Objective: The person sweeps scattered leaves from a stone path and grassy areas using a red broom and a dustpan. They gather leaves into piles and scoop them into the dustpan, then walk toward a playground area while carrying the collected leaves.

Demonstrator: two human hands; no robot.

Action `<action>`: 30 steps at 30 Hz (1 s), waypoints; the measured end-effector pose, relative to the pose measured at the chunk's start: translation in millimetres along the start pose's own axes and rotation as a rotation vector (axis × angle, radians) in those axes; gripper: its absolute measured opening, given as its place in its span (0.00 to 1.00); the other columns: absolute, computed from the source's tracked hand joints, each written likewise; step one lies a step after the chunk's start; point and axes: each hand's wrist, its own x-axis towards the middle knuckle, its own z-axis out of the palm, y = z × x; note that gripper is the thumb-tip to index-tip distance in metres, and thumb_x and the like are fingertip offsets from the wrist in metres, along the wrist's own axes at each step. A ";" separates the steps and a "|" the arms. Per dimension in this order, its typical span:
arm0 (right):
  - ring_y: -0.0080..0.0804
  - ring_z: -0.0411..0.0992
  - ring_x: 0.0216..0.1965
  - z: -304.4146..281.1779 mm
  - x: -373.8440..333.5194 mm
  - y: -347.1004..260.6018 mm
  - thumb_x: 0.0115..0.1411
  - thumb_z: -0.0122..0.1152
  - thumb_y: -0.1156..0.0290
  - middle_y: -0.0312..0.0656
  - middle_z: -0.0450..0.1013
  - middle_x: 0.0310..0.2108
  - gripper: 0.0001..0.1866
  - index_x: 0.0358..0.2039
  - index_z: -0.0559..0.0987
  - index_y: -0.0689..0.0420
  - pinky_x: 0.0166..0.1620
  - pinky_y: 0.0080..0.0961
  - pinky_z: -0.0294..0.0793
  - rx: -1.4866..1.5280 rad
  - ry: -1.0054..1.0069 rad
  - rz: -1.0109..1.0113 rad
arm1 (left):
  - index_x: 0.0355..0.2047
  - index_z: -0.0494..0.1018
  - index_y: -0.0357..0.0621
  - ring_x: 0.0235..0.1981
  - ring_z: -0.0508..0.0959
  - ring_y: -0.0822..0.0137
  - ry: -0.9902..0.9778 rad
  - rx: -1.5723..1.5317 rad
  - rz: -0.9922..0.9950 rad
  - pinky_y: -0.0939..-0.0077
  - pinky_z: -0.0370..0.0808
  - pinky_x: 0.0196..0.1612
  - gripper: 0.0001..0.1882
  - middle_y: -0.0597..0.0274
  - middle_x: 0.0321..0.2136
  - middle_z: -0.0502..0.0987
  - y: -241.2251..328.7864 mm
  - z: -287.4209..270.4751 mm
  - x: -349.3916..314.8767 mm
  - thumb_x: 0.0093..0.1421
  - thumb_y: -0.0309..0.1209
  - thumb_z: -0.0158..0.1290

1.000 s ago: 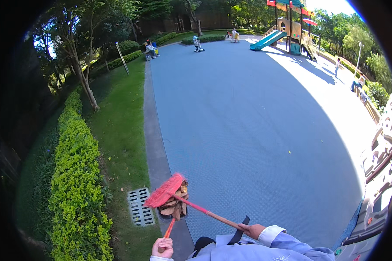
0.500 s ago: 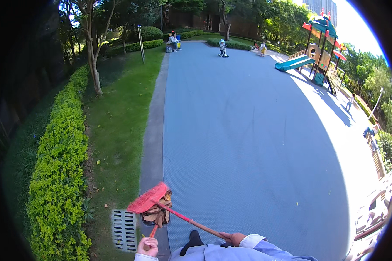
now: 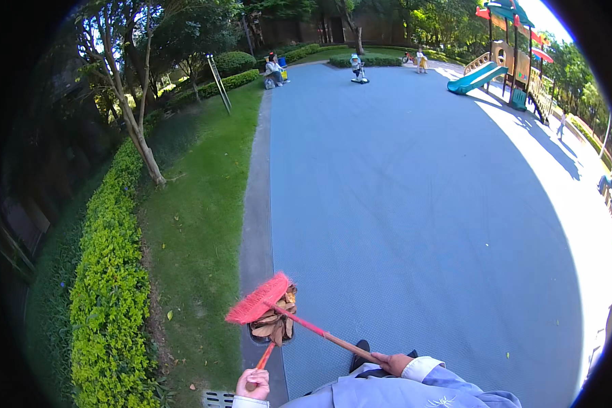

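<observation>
My left hand (image 3: 253,385) is closed around the orange handle of a dustpan (image 3: 266,356). Brown dry leaves (image 3: 279,328) are heaped in the pan, hiding most of it. The wooden stick of a broom (image 3: 350,346) runs through my closed right hand (image 3: 393,363); red covers its lower part. Its red bristle head (image 3: 260,299) is by the pan's far left side, partly overlapping the leaves. Whether the bristles touch the leaves or the pan, I cannot tell.
Blue-grey paving (image 3: 401,204) stretches ahead beside a grey kerb strip (image 3: 255,224), grass (image 3: 204,217) and a hedge (image 3: 112,292). A drain grate (image 3: 217,398) lies near my left hand. Far off are a seated person (image 3: 275,71), a child on a scooter (image 3: 358,68) and a teal slide (image 3: 477,77).
The drain grate has slipped toward the lower edge and the distant things have shifted right as my view moved. Both hands keep their hold on broom and dustpan, which sit farther right in view.
</observation>
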 end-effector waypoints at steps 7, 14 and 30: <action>0.47 0.71 0.29 -186.0 126.2 17.8 0.57 0.40 0.61 0.49 0.71 0.29 0.22 0.54 0.56 0.34 0.33 0.39 0.69 -0.090 -0.011 -0.011 | 0.17 0.58 0.37 0.13 0.63 0.74 -0.080 -0.150 0.022 0.86 0.69 0.16 0.05 0.64 0.13 0.59 -12.4 124.2 128.3 0.46 0.18 0.41; 0.46 0.71 0.26 -303.9 286.4 60.8 0.56 0.42 0.61 0.49 0.71 0.25 0.24 0.54 0.55 0.34 0.31 0.39 0.69 -0.055 -0.042 -0.056 | 0.17 0.56 0.38 0.13 0.63 0.75 -0.073 -0.113 0.088 0.86 0.70 0.16 0.07 0.65 0.14 0.59 19.3 238.0 300.9 0.47 0.18 0.42; 0.50 0.70 0.32 -686.8 538.9 126.0 0.55 0.43 0.61 0.54 0.70 0.31 0.26 0.55 0.53 0.37 0.37 0.39 0.69 0.161 0.086 0.184 | 0.18 0.56 0.39 0.11 0.63 0.77 0.056 0.092 -0.129 0.87 0.69 0.13 0.06 0.66 0.13 0.58 11.9 624.3 721.2 0.50 0.21 0.39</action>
